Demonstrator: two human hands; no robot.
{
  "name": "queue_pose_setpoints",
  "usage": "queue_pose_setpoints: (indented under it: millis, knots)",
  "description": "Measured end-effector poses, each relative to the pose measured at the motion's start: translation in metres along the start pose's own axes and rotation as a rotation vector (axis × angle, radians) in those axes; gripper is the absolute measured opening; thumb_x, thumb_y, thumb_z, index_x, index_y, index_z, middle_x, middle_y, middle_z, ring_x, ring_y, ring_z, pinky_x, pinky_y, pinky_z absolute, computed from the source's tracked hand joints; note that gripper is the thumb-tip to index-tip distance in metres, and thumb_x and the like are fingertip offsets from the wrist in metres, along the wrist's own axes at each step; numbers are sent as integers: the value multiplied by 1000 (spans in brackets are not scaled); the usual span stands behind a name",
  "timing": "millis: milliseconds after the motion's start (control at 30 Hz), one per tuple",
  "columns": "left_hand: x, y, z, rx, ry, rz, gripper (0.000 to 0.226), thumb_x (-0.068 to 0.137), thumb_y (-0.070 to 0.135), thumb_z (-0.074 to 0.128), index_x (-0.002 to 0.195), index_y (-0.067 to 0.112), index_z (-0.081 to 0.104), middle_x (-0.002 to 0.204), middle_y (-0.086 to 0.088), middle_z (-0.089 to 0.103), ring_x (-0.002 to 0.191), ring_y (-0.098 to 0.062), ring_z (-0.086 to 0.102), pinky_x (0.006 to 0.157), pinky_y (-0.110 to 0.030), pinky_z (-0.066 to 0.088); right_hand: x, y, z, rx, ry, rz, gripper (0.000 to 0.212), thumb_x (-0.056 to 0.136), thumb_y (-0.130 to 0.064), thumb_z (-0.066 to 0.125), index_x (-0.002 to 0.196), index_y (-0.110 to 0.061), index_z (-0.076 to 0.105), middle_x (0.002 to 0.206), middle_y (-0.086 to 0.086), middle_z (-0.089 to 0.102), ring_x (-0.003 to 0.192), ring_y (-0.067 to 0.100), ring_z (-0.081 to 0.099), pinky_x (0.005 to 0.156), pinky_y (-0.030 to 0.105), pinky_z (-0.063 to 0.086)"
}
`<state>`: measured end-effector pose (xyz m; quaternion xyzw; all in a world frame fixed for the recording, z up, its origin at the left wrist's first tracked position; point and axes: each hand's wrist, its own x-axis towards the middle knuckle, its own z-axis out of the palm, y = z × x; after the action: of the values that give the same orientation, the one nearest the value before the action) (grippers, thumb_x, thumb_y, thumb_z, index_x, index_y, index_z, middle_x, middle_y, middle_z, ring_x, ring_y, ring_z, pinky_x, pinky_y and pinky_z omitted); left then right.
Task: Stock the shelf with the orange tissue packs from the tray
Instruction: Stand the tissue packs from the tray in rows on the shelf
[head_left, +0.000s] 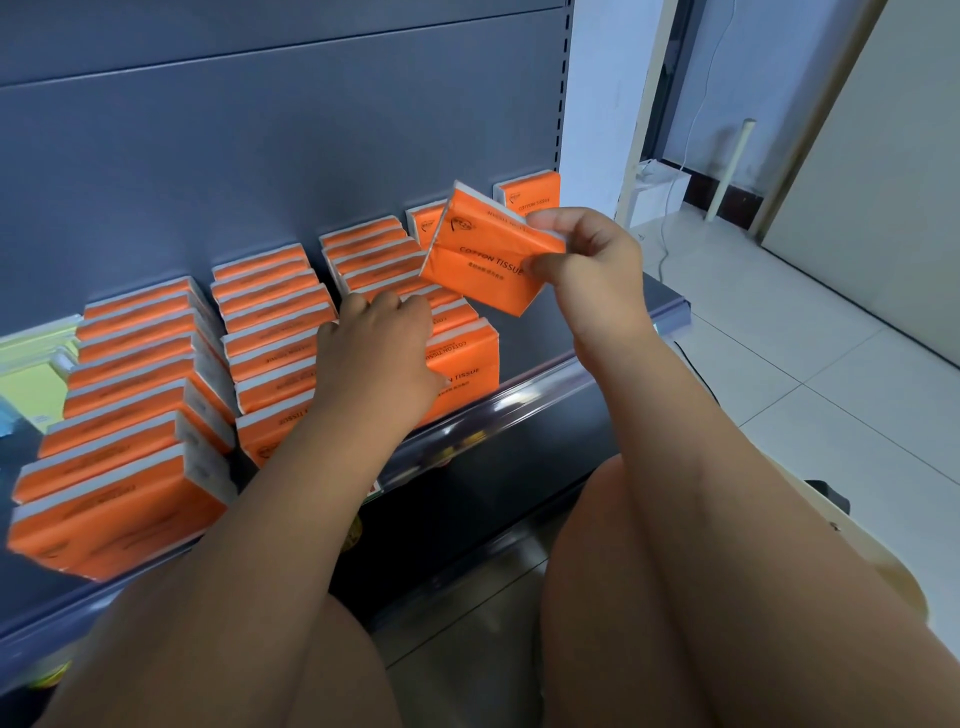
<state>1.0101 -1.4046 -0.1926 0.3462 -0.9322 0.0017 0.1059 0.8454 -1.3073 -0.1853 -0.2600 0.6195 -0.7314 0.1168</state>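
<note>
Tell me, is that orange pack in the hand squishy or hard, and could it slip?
Probably squishy: the held pack shows a crease across its front where the right hand pinches its edge. Probably light too, since fingertips alone hold it up in the air. Its shiny wrapper may be a bit slippery, so a loose pinch could let it slide.

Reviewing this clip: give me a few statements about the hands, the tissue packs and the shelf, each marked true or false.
1. The right hand holds an orange tissue pack above the shelf. True.
2. The held pack stands level in a row. False: it is tilted and in the air.
3. The left hand rests on the packs of a shelf row. True.
4. The shelf holds only one row of packs. False: several rows run front to back.
5. The packs read COTTON TISSUE. True.
</note>
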Motion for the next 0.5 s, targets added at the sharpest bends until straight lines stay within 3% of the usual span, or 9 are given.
queue_pose_setpoints:
  millis: [500]
  knots:
    - [-7, 2, -4, -21, 3, -15, 46, 86, 28, 76, 128, 29, 57, 129, 1, 55, 125, -28, 47, 100, -49, 44, 1, -4, -2, 3, 35, 18, 30, 80, 8, 62, 94, -16, 74, 92, -1, 73, 79, 4, 69, 61, 14, 53]
